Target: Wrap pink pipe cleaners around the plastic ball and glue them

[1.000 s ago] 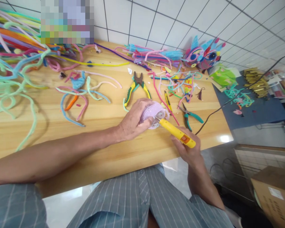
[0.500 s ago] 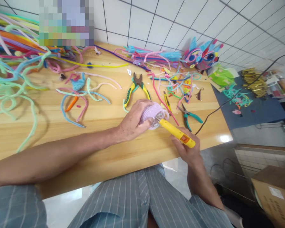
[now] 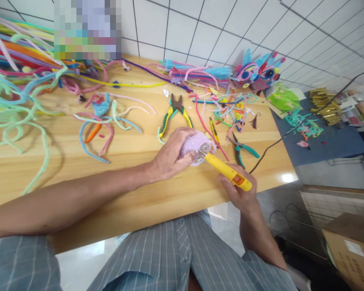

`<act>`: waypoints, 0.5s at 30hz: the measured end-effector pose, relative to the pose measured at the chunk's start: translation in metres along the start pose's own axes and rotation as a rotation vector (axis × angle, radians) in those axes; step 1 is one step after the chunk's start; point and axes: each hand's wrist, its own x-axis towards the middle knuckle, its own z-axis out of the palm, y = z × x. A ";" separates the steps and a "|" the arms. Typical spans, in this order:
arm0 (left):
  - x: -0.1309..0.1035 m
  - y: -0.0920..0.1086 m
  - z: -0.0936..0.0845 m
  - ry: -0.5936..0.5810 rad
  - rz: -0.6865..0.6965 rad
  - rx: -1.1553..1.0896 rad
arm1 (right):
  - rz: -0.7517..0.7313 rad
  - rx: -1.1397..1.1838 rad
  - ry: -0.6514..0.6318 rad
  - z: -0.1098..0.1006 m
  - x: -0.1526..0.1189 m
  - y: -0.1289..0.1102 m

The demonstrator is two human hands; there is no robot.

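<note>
My left hand (image 3: pixel 176 151) is wrapped round a lilac pipe-cleaner piece (image 3: pixel 192 140), rounded, with a clear, shiny part facing right. In my right hand (image 3: pixel 241 190) is a yellow glue gun (image 3: pixel 227 169) with an orange switch. Its metal tip meets the clear part close to my left thumb; whether glue is coming out is too small to tell. Just beyond my left hand lie pliers with yellow-green handles (image 3: pixel 166 118), jaws pointing away. A yellow cutter knife (image 3: pixel 214 130) and teal-handled pliers (image 3: pixel 245 149) rest to the right of the lilac piece.
Loose pipe cleaners (image 3: pixel 21 109) pile up at the left, and a bundle (image 3: pixel 197 72) lies along the tiled wall. Two colourful figures (image 3: pixel 256 72) stand at the back right. A black cord (image 3: pixel 286 131) crosses the table's right end. A cardboard box (image 3: pixel 348 246) sits lower right.
The view has shifted very slightly. Both hands keep their hold, and the glue gun's tip stays at the clear part with only a tiny shift.
</note>
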 end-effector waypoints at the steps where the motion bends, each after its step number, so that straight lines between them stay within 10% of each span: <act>1: 0.000 0.000 0.000 0.001 0.003 0.004 | -0.012 0.001 -0.008 -0.001 0.000 0.000; 15: 0.000 0.000 0.001 0.002 0.002 0.013 | -0.047 -0.047 -0.001 -0.001 -0.001 0.001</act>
